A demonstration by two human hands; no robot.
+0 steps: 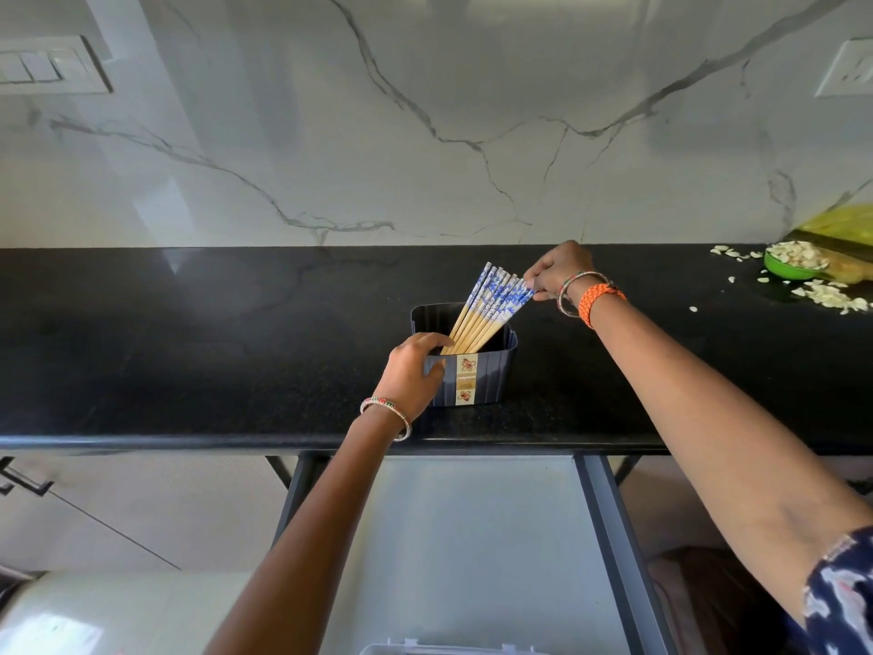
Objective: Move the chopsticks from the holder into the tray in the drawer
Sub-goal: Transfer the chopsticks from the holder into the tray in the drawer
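A dark blue ribbed holder (491, 371) with a floral label stands on the black counter. Several wooden chopsticks (491, 304) with blue-and-white patterned tops lean fanned out in it, tilted to the right. My left hand (411, 375) grips the holder's near left corner. My right hand (557, 271) pinches the top end of the rightmost chopstick. Below the counter the drawer (472, 536) stands pulled out, and the pale rim of a tray (449, 649) shows at the bottom edge.
The black counter (189, 347) runs full width before a marble wall. At the far right sit a green bowl (789, 267) of pale peels, scattered peels (826, 297) and a yellow bag (841, 224). The drawer's dark frame rail (609, 536) runs along its right side.
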